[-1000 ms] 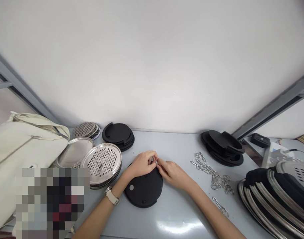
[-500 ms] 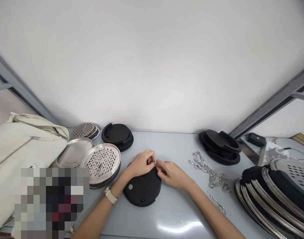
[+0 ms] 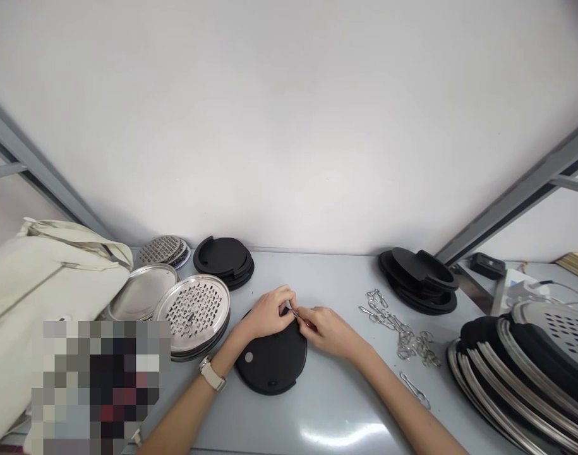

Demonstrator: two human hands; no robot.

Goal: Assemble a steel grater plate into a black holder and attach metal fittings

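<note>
A round black plastic disc (image 3: 274,360) lies on the table in front of me, with a light round spot on its left side. Over its far edge, my left hand (image 3: 272,309) pinches one end of a small metal clip (image 3: 295,312). My right hand (image 3: 324,330) grips the other end between thumb and forefinger, at the disc's far right rim. Most of the clip is hidden by my fingers, and I cannot tell whether it passes through the disc. Similar wire clips (image 3: 402,332) lie in a loose heap to the right, with a single clip (image 3: 414,390) nearer me.
Perforated metal grater discs (image 3: 194,313) are stacked at left, beside a plain metal disc (image 3: 144,292). Black discs stand in piles at back left (image 3: 222,256) and back right (image 3: 416,278). A large stack (image 3: 520,373) fills the right front. A cream bag (image 3: 47,297) sits far left.
Both hands stay at the disc's far rim, still pinching the clip. My fingers have shifted only slightly; everything else lies as before.
</note>
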